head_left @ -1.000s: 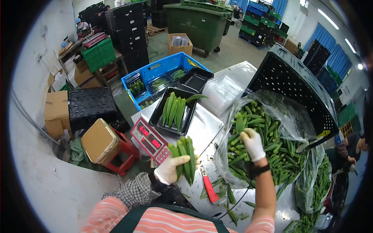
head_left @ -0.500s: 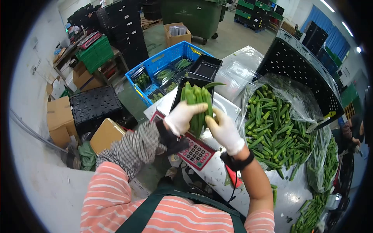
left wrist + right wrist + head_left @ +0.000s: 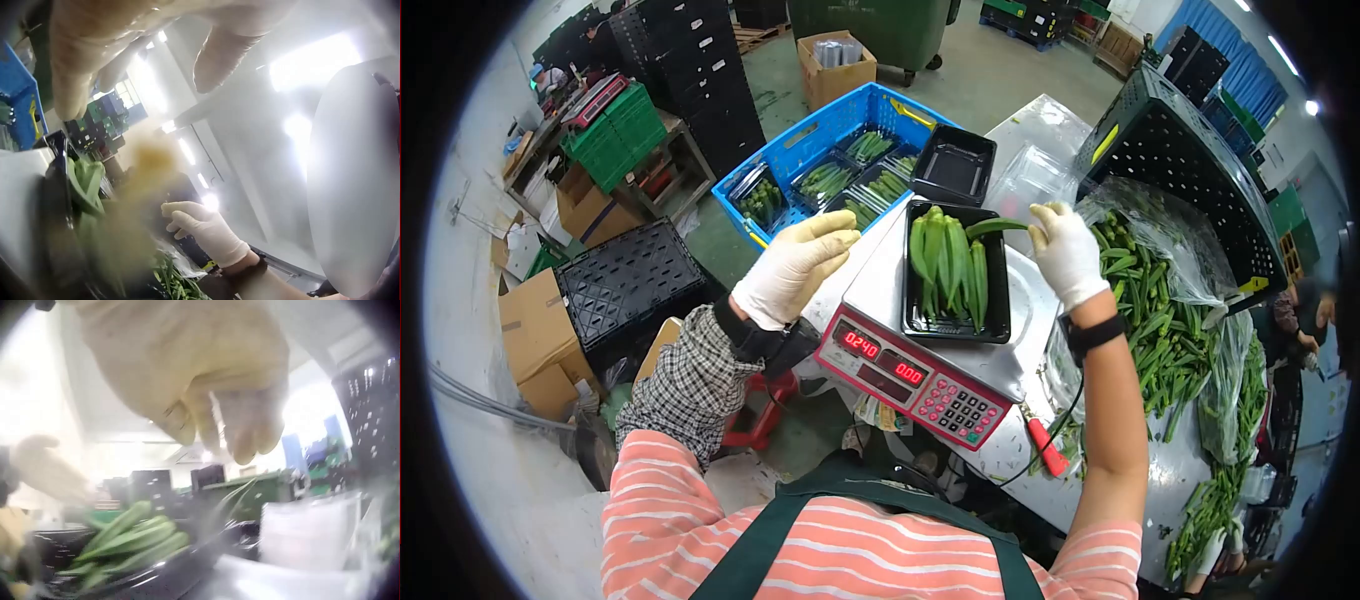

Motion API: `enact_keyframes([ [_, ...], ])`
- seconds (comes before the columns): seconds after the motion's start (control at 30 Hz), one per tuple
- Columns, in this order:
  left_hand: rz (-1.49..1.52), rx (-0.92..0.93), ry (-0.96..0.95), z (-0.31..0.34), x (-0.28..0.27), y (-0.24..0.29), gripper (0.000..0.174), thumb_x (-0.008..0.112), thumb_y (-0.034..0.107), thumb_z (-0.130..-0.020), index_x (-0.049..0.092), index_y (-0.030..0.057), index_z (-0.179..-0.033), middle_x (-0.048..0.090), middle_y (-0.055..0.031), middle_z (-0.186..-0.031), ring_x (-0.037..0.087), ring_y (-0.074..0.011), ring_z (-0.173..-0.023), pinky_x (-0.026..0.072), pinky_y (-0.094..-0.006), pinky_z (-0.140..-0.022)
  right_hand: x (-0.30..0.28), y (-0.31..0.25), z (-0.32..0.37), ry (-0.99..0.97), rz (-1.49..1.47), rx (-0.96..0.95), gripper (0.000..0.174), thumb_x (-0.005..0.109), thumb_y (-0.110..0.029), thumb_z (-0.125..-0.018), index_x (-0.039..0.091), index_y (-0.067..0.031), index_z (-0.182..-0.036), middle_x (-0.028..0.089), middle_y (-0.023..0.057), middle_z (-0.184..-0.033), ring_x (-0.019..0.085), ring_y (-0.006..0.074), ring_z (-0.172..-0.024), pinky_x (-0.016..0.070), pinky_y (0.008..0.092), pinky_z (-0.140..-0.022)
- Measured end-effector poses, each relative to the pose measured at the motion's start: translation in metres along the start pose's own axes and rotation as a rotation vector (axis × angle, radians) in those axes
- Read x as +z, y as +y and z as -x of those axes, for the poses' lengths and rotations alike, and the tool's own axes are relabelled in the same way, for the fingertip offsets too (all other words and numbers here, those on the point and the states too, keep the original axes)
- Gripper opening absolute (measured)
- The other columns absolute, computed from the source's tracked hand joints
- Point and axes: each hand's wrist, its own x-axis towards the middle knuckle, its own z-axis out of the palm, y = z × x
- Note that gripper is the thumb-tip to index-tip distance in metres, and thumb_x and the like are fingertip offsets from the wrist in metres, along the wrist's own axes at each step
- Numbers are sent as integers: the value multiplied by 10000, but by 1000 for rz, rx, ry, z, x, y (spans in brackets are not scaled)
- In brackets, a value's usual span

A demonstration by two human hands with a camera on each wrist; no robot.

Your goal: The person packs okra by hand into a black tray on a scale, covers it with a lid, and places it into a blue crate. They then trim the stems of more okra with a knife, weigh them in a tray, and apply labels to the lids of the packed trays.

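A black plastic tray [image 3: 1004, 325] of okra [image 3: 945, 255] sits on the platform of a red-framed digital scale [image 3: 915, 385]; its display reads 0.240. One okra pod [image 3: 997, 227] sticks out over the tray's right rim. My gloved left hand [image 3: 795, 268] is raised to the left of the tray, its fingers loosely bent around nothing. To the right, my gloved right hand [image 3: 1068, 252] hovers beside the tip of that pod. In the right wrist view, the right hand's fingers [image 3: 244, 447] hang loosely above the tray with nothing between them.
A blue crate [image 3: 800, 140] with packed okra trays stands behind the scale. An empty black tray [image 3: 953, 165] and clear plastic lids [image 3: 1032, 180] lie nearby. At right, loose okra [image 3: 1165, 345] fills a plastic bag before a tilted black crate [image 3: 1190, 160]. A red-handled knife [image 3: 1048, 447] lies on the table.
The left hand carried a bunch of okra to the tray and both hands set it in. They have since let go and moved apart. The scale's reading rose from 0.130 to 0.240.
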Motion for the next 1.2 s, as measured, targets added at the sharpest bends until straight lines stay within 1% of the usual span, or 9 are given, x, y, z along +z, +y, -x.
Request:
enact_keyframes([
  [0.13,-142,60,9,4,-31,10,471,594,169,-833,440,-46,-1222,507,-121,-1188,458,-216,-1152,324,-348,-998,9,0,-18,-215,185,-18,252,608,-165,-752,617,-89,-992,603,106,-895,558,297,-843,478,379,-737],
  [0.5,-210,-4,-13,-6,-58,2,395,597,199,-841,510,-14,-1162,559,-99,-1106,510,-171,-1065,382,-317,-927,21,-21,-1,-302,269,-3,120,599,-167,-738,611,-69,-806,608,110,-736,585,297,-708,480,397,-663],
  [0.7,-206,-49,-26,-16,-63,-18,353,581,170,-853,517,-13,-1148,588,-89,-1052,546,-164,-1005,416,-295,-882,19,-58,26,-312,99,309,152,587,-205,-764,601,-57,-793,630,146,-751,626,296,-705,495,404,-619],
  [0.8,-238,-24,-51,-17,-61,-17,338,576,158,-857,522,-10,-1145,593,-89,-1049,554,-157,-996,425,-280,-867,3,-35,34,-29,-313,522,134,634,-161,-758,624,-38,-810,612,137,-700,598,288,-638,468,347,-599],
  [0.87,-261,-15,-42,-16,-62,-13,337,584,163,-854,529,-10,-1138,591,-86,-1063,553,-141,-1001,429,-260,-858,-16,-2,51,75,-317,440,119,609,-148,-783,615,-44,-840,636,107,-793,604,233,-666,461,334,-612],
  [0.9,-262,-19,-44,-16,-63,-13,337,584,163,-854,529,-10,-1138,591,-86,-1063,553,-141,-1001,429,-260,-858,-31,7,59,7,-217,498,104,586,-104,-788,608,-29,-858,639,78,-811,605,189,-678,461,320,-615],
  [0.97,-286,37,-26,-16,-68,-13,334,591,148,-847,535,-10,-1135,590,-83,-1067,550,-136,-1005,428,-262,-864,-50,22,86,27,-607,835,107,555,-71,-799,596,17,-844,603,36,-724,530,109,-622,433,255,-588],
  [1.0,-306,55,-12,-15,-69,-13,339,598,131,-836,535,-15,-1136,587,-75,-1070,544,-126,-997,421,-259,-866,-43,44,113,40,-515,787,121,566,-98,-800,601,17,-808,591,24,-690,491,78,-591,406,228,-553],
  [1.2,-459,80,-48,-13,-68,-11,343,598,89,-822,532,-12,-1143,571,-59,-1093,520,-119,-996,402,-247,-872,-16,82,219,-15,-535,1223,132,572,-147,-797,609,-21,-781,530,-9,-602,425,60,-469,336,215,-425],
])
